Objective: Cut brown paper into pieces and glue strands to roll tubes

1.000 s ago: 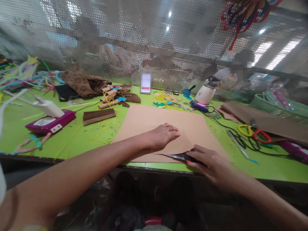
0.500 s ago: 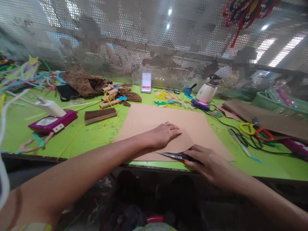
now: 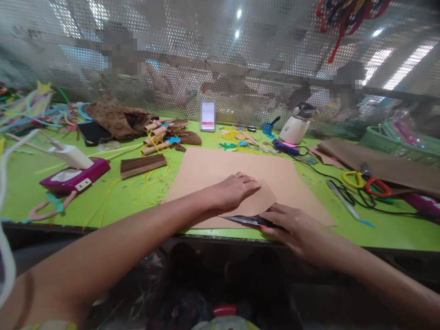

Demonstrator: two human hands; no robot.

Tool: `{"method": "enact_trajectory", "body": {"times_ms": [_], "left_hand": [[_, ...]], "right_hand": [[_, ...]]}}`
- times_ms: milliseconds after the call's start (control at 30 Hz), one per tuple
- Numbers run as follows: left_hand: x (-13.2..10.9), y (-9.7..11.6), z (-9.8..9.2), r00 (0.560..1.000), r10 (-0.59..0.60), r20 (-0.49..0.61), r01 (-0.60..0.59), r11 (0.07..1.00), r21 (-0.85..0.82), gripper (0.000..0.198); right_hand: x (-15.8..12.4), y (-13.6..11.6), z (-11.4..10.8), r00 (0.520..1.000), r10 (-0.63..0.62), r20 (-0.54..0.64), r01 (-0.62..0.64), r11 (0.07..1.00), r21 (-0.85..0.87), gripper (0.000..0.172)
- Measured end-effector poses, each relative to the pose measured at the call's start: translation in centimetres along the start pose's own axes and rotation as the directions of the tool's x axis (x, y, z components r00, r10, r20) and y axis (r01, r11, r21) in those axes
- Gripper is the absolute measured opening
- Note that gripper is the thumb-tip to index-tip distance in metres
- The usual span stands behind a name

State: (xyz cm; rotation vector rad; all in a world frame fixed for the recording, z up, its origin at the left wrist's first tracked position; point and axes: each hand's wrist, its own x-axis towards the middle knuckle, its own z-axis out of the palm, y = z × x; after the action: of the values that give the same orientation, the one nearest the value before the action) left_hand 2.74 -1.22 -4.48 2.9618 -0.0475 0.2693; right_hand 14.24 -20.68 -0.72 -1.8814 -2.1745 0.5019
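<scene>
My left hand [image 3: 239,190] lies palm down with its fingers stretched over a folded-over layer of tan paper [image 3: 264,197], pressing it onto the larger tan sheet [image 3: 209,165]. Close to the table's front edge, my right hand [image 3: 292,224] is closed around a pointed metal blade with a black handle [image 3: 244,221]. The blade points left and lies along the near edge of the folded layer, over the paper beneath it. Most of the handle is hidden by my fingers, so I cannot tell whether this is a knife or scissors.
A pleated brown paper strip [image 3: 143,166] and a purple power strip [image 3: 75,174] lie left. Scissors with yellow and red handles [image 3: 366,181], a white pen-like tool [image 3: 343,199] and brown sheets [image 3: 374,158] lie right. A phone [image 3: 207,117] and a white flask [image 3: 295,126] stand behind.
The blade and my right hand have shifted very slightly to the left. My left hand stays nearly still on the paper. The whole view has tilted a little.
</scene>
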Motion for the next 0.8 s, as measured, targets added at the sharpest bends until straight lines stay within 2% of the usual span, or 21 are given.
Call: {"method": "enact_trajectory", "body": {"times_ms": [267,600,733,800], "left_hand": [[0.0,0.0,0.1,1.0,0.005,-0.028,-0.006,1.0,-0.019,0.039],[0.1,-0.2,0.3,1.0,0.003,-0.03,-0.004,1.0,-0.025,0.039],[0.0,-0.2,0.2,0.999,0.026,-0.019,-0.027,0.999,-0.045,0.04],[0.0,-0.3,0.2,1.0,0.023,-0.019,-0.024,0.998,-0.065,0.04]], "right_hand": [[1.1,-0.9,0.3,1.0,-0.015,-0.008,0.015,0.999,-0.034,0.023],[0.5,-0.7,0.1,1.0,-0.026,-0.014,0.026,0.999,0.026,0.022],[-0.4,-1.5,0.1,0.997,-0.076,0.032,0.073,0.995,0.069,0.024],[-1.0,-2.1,0.0,0.997,-0.078,0.011,0.076,0.992,0.1,0.024]]}}
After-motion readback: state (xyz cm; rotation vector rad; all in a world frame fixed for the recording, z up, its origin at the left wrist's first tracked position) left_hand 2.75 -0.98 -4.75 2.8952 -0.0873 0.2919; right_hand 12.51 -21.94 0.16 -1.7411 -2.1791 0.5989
